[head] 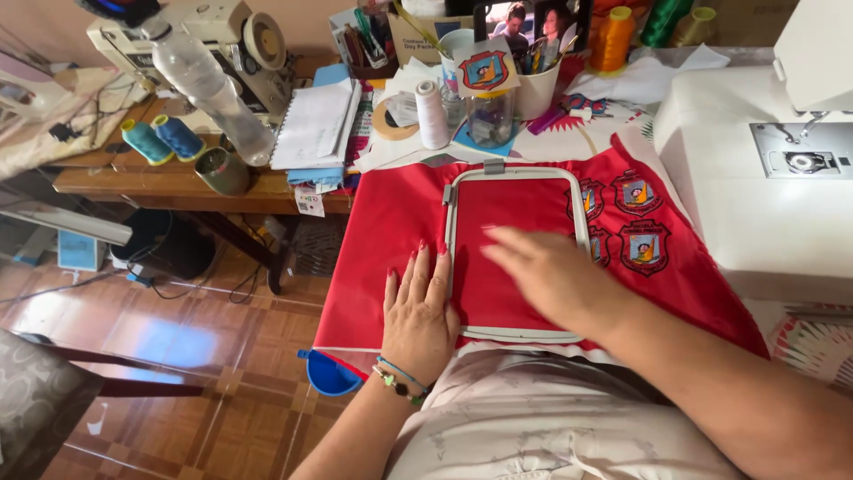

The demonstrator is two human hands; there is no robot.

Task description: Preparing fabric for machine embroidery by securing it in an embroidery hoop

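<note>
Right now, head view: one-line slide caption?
Left hand steadies hoop frame; right hand presses hooped red fabric.

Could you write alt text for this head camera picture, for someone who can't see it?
A person's left hand presses flat beside a grey embroidery hoop clamped over red fabric, while the right hand smooths the cloth inside it. A white sewing machine stands to the right.

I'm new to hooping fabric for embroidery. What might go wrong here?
The right hand is blurred, sweeping the red fabric inside the hoop; only the left hand steadies its edge, so it may shift. The finished badges lie close beside the frame and could get pinched.
</note>
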